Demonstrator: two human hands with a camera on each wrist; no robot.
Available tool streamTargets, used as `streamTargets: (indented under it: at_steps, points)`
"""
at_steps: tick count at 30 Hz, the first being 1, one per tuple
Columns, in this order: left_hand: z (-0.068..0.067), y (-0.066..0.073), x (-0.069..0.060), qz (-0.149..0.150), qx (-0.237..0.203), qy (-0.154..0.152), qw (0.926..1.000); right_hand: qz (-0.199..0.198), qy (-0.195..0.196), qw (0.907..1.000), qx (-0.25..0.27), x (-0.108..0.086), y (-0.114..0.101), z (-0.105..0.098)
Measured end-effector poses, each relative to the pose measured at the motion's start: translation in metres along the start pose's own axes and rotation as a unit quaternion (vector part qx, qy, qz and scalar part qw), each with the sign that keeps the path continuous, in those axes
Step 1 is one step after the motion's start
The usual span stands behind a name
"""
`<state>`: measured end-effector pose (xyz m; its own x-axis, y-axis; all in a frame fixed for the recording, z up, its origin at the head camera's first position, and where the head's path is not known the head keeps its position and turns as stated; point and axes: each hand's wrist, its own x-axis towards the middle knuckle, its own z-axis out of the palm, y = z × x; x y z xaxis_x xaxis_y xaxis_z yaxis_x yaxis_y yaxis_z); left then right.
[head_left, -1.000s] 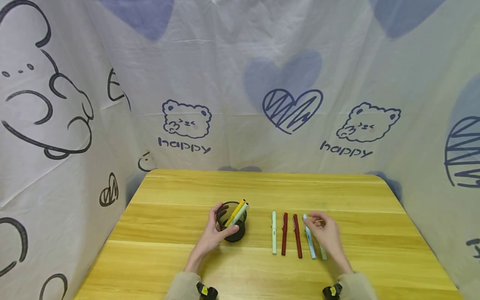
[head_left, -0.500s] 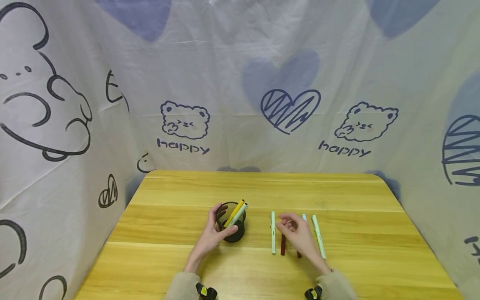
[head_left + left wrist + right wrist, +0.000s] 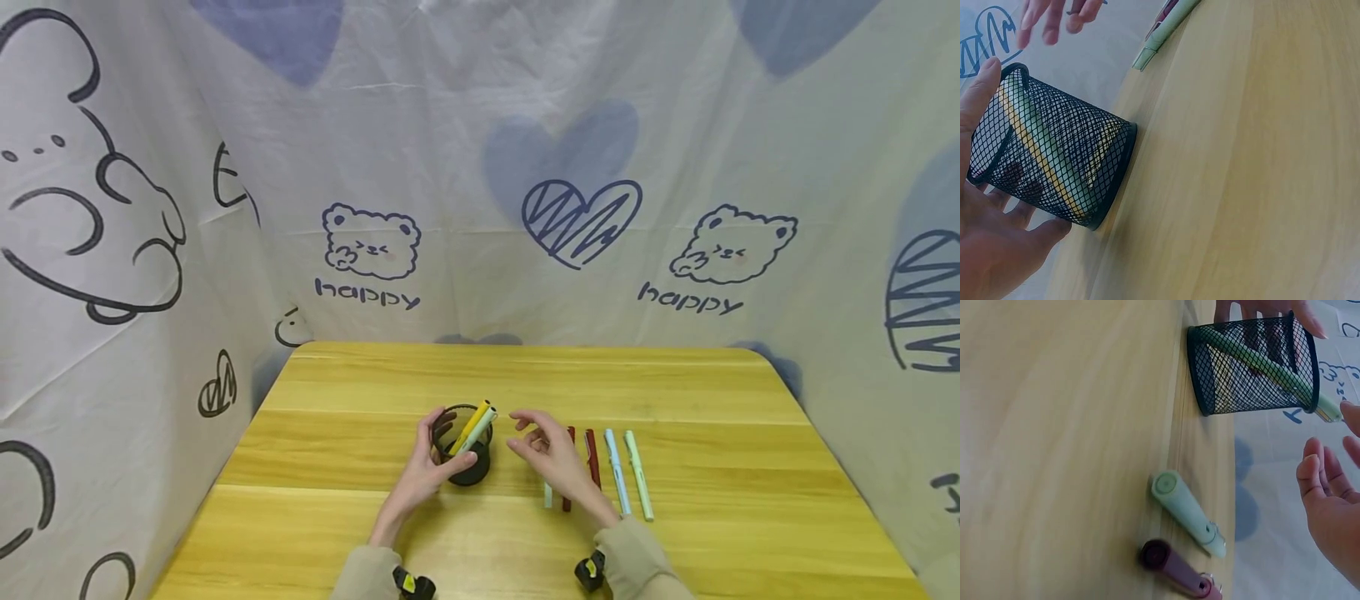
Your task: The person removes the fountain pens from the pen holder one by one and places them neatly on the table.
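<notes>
My left hand (image 3: 426, 473) curls round a black mesh pen holder (image 3: 471, 471) standing upright on the table. A yellow pen (image 3: 467, 433) and a pale green pen (image 3: 482, 423) lean inside it, their upper ends above the rim. Just right of the holder hovers my right hand (image 3: 551, 457), fingers loosely bent and apart, with nothing between them. Beneath it, another pale green pen (image 3: 1185, 509) lies on the table, mostly hidden in the head view. Beside that lie two dark red pens (image 3: 592, 450), a light blue pen (image 3: 617, 471) and a light green pen (image 3: 639, 475).
The wooden table (image 3: 360, 375) reaches back to a white curtain (image 3: 450, 167) printed with hearts and bears. Curtain also hangs along the left and right sides.
My right hand has moved left across the row of pens, from the light blue pen toward the pen holder, uncovering the right-hand pens. The left hand and holder stay in place.
</notes>
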<state>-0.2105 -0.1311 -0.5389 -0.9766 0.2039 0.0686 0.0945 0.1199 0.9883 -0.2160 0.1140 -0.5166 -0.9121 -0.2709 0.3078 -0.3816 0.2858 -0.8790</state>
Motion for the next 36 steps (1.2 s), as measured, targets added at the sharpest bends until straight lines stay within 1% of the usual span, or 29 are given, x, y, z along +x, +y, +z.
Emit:
streamTargets:
  at_steps: [5, 9, 11, 17, 24, 29, 36]
  points:
    - [0.001, 0.000, 0.000, -0.001, -0.006, 0.002, 1.0000, -0.013, -0.003, 0.9996, -0.024, 0.010, -0.002, 0.006]
    - [0.001, 0.001, -0.001, -0.006, -0.008, 0.001, 1.0000, -0.034, 0.006, 0.9986, -0.040, 0.016, -0.002, 0.010]
    - [0.001, 0.001, -0.001, -0.011, -0.010, 0.001, 0.9999, -0.039, 0.009, 0.9983, -0.044, 0.019, -0.003, 0.012]
    - [0.001, 0.002, -0.001, -0.015, -0.010, 0.001, 0.9998, -0.037, 0.009, 0.9983, -0.044, 0.024, -0.004, 0.015]
    - [0.001, 0.000, 0.001, -0.007, -0.002, 0.001, 1.0000, -0.044, 0.017, 0.9977, -0.049, 0.029, -0.008, 0.015]
    - [0.001, -0.001, 0.001, -0.003, -0.009, 0.003, 0.9999, -0.033, 0.018, 0.9984, -0.043, 0.032, -0.008, 0.015]
    - [0.001, 0.000, 0.000, -0.011, -0.009, 0.004, 0.9999, -0.032, 0.013, 0.9987, -0.037, 0.035, -0.008, 0.017]
